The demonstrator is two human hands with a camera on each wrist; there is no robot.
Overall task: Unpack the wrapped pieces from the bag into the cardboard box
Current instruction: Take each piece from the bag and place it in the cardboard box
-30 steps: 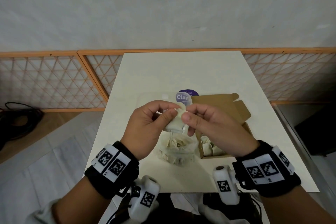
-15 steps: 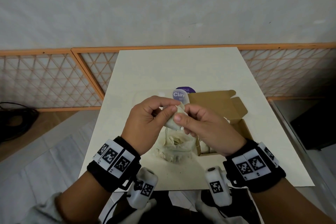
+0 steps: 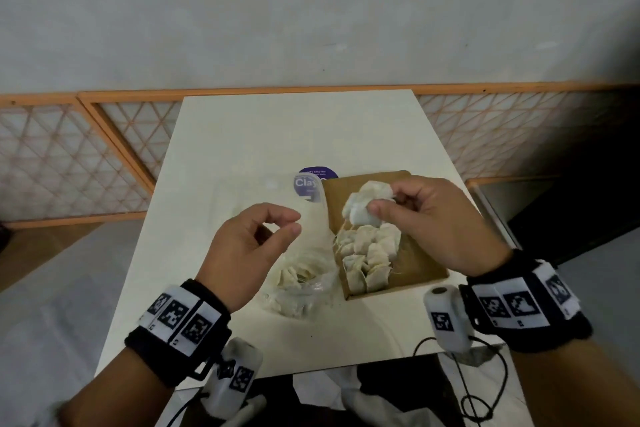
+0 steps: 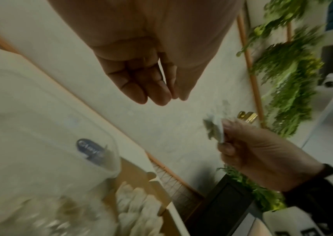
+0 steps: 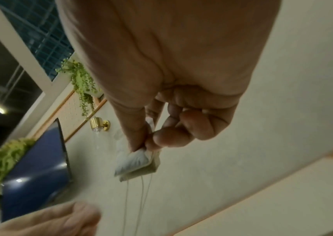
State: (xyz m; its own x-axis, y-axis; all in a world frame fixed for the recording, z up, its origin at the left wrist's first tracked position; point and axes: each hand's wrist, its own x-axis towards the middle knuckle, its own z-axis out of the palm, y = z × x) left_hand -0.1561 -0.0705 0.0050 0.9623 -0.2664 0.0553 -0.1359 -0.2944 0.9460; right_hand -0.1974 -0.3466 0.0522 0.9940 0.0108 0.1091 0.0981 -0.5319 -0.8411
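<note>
A clear plastic bag (image 3: 304,274) with a purple label lies on the table and holds several pale wrapped pieces. To its right sits the open cardboard box (image 3: 415,263), with several wrapped pieces (image 3: 370,250) inside. My right hand (image 3: 381,204) hovers above the box's far end and pinches a small bunch of white wrapped pieces (image 3: 360,204) between thumb and fingers. In the right wrist view that bunch (image 5: 137,164) hangs from my fingertips with thin strings trailing down. Above the bag, my left hand (image 3: 294,222) is loosely curled and holds nothing; the left wrist view shows its fingers (image 4: 157,94) empty.
The cream table (image 3: 294,135) is backed by an orange lattice fence (image 3: 86,156) and a grey wall. A black cable (image 3: 467,374) hangs at the table's near right edge. Green hanging plants (image 4: 286,79) and a dark cabinet stand to the right.
Both hands were pinching the wrapped bunch together above the bag. The left hand has let go, and the right hand has carried the bunch rightward over the box.
</note>
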